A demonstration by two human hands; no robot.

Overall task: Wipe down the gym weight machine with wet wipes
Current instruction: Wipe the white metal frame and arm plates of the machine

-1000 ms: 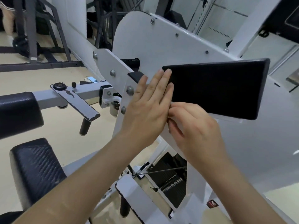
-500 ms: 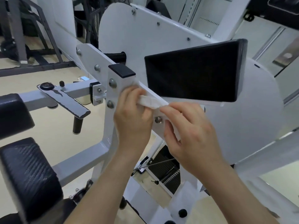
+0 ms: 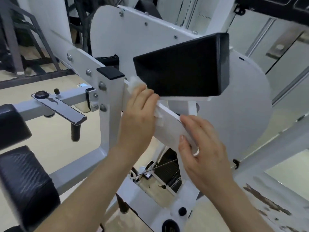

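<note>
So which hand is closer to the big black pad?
Left. The left hand, holding the wet wipe, sits just under the black pad; the right hand grips the white bar lower down, apart from it.

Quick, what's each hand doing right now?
Left hand: holds the wet wipe against the white bar.
Right hand: grips the white bar.
</note>
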